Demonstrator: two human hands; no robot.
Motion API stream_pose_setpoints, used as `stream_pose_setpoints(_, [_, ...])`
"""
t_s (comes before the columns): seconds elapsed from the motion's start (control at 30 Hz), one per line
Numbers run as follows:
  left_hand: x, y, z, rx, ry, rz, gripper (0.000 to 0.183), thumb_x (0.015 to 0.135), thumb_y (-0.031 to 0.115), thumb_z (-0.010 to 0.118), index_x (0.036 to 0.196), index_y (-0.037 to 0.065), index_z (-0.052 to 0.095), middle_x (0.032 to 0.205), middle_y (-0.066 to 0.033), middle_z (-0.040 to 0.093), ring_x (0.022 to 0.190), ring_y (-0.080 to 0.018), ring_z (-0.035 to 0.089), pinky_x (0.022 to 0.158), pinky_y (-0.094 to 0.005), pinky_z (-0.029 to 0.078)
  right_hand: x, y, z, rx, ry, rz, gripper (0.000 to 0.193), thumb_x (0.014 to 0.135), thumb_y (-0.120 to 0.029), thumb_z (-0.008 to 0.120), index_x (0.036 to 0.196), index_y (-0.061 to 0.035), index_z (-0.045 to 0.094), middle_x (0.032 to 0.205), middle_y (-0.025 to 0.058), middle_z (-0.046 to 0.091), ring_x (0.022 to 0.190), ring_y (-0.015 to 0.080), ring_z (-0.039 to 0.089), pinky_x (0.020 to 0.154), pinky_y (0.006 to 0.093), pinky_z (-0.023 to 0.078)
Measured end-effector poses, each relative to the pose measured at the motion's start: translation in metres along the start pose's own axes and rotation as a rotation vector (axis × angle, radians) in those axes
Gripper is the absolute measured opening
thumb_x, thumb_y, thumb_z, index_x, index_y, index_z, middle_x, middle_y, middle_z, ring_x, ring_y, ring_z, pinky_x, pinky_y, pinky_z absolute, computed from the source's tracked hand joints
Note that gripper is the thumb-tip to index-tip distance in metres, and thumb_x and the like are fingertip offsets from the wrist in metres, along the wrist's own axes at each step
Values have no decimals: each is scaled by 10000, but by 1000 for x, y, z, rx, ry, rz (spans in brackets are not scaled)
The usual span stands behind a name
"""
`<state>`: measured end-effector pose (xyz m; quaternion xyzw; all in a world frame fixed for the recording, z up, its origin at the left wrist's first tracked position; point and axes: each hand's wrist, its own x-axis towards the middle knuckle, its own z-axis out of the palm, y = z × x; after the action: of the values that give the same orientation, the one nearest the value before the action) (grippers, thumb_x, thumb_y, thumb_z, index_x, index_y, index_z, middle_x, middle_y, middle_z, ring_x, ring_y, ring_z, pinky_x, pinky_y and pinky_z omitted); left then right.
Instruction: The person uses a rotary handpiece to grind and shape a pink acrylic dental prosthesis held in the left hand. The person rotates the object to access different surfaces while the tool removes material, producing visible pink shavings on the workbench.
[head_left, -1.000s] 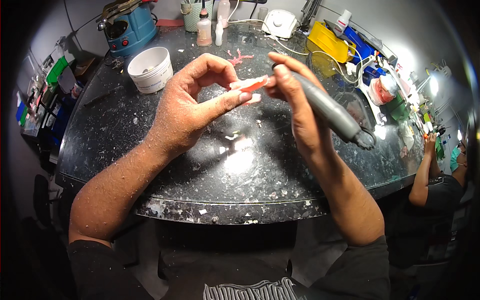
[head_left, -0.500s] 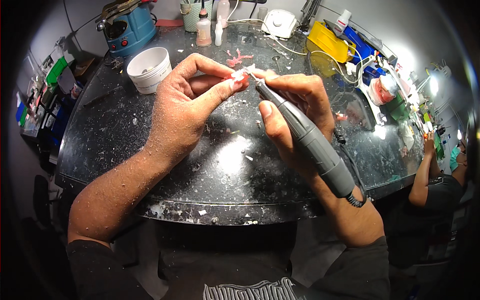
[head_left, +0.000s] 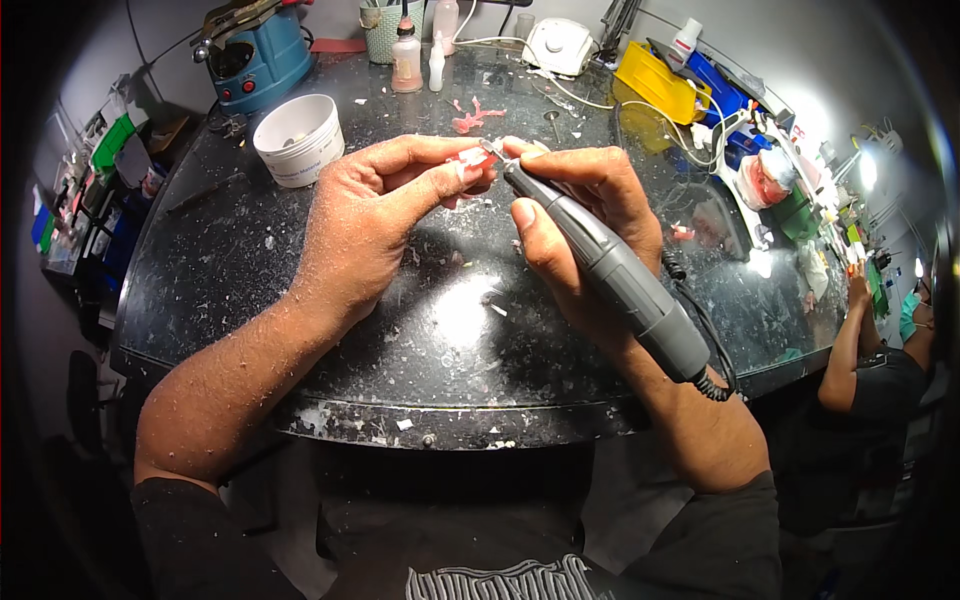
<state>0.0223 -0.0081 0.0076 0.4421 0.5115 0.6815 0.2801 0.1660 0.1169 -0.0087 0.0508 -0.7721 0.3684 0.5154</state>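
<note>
My left hand [head_left: 352, 225] is closed in a pinch on a small pink and white denture piece [head_left: 473, 157], its thumb in front and fingers behind. Much of the piece is hidden by the fingertips. Wrapped round a grey rotary handpiece [head_left: 612, 258] is my right hand [head_left: 605, 185], with a coiled cord trailing from the tool's lower end. The handpiece slants up and left, and its thin metal bur [head_left: 491, 148] is at the piece's right edge; whether it touches I cannot tell. Pale dust speckles my left hand and forearm.
Left of my hands stands a white tub [head_left: 298, 140], with a blue machine [head_left: 258, 60] behind. A branched pink piece [head_left: 476, 116] lies beyond my fingers. Bottles [head_left: 407, 62] and a white control box [head_left: 558, 47] stand farther back. A yellow bin [head_left: 655, 85] and a person's arm [head_left: 848, 325] are at right.
The denture piece has turned in my left fingers, and that hand's forefinger sits lower and straighter. The handpiece's front end has shifted slightly left, its rear end slightly up.
</note>
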Motion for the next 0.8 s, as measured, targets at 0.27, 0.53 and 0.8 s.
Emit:
stream_pose_setpoints(0.27, [-1,-1,-1,-27,2,-25,262,901,182,699,1097,7,711,990,-90,723,910,-126,633,873,-283,477,-1,-2,2,29,-6,36,291,815,-52,737,1077,-17,615,1032,145,676,1031,224,674,896,323,537])
stream_pose_setpoints(0.53, [2,-3,-3,-12,5,-7,201,917,97,667,1084,-9,705,974,-112,733,917,-153,692,835,-273,529,-3,0,4,7,-7,9,303,806,-54,740,1081,-19,618,1033,136,678,982,202,681,867,304,546])
stream_pose_setpoints(0.8, [2,-7,-3,-22,12,15,199,910,97,676,1072,-14,708,961,-107,734,885,-139,680,815,-263,524,-3,0,4,5,-13,9,320,798,-66,748,1090,-28,624,1038,139,679,980,198,683,864,302,548])
